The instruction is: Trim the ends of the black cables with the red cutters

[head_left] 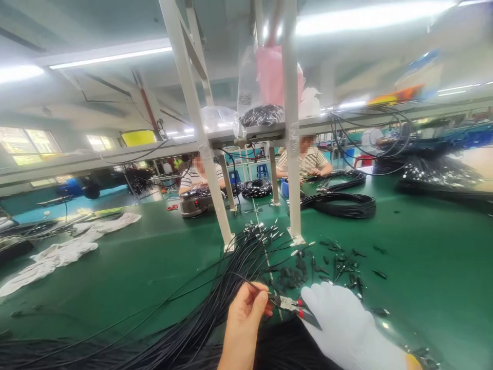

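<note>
White glove fabric covers the right hand point(341, 318), wrapped round red-handled pliers point(287, 303); the bare left hand point(246, 311) pinches a black cable point(245, 279) at their tip — this one seems mid-work. Beyond, loose black pieces point(341, 267) on the green table point(427, 257) suggest some done — the thick cable bundle point(210, 313), many left.

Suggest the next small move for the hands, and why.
Probably a gentle squeeze of the pliers by the gloved right hand, with the bare left hand steadying the cable: the left hand pinches the cable near its end, the pliers' head is right beside that pinch, and their handles appear spread.
</note>
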`<state>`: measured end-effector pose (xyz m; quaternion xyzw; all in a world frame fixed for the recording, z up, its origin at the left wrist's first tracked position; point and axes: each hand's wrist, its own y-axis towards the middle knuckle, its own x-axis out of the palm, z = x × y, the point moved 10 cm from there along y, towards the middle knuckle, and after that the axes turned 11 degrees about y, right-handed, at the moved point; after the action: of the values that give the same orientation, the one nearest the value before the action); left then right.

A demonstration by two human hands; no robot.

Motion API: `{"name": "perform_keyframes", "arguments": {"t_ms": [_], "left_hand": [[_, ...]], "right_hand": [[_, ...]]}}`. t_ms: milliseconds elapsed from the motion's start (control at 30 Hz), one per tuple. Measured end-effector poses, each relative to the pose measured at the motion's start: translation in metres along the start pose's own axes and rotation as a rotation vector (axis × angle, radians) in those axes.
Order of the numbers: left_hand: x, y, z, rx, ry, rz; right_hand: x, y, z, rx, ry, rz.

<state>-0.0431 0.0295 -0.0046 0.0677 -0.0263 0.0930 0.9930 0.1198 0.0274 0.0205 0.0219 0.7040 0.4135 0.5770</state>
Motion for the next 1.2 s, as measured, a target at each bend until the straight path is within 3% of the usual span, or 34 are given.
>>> {"name": "perform_keyframes", "arguments": {"t_ms": [167,300,400,567,800,933,1100,1200], "left_hand": [[0.007,-0.004,0.004,-0.080,0.018,-0.099],[0.003,0.000,0.004,-0.070,0.042,-0.044],[-0.002,0.002,0.001,-0.033,0.077,0.037],[-0.015,-0.009,0.007,0.120,0.309,0.216],[-0.016,-0.037,0.049,0.513,0.652,0.446],[-0.009,-0.044,0.057,0.641,0.735,0.458],[-0.004,-0.044,0.057,0.692,0.782,0.440],[-0.007,-0.044,0.059,0.706,0.746,0.454]], "right_hand": [[0.003,-0.002,0.006,0.007,0.084,-0.030],[-0.004,-0.002,0.000,-0.064,0.091,0.033],[-0.020,-0.002,-0.008,-0.094,0.026,0.150],[-0.038,-0.006,-0.019,-0.064,-0.046,0.292],[-0.010,-0.015,-0.016,0.066,-0.016,0.128],[-0.004,-0.015,-0.016,0.115,-0.003,0.089],[-0.024,-0.011,-0.028,0.076,-0.082,0.169],[-0.034,-0.008,-0.033,0.082,-0.104,0.154]]}}
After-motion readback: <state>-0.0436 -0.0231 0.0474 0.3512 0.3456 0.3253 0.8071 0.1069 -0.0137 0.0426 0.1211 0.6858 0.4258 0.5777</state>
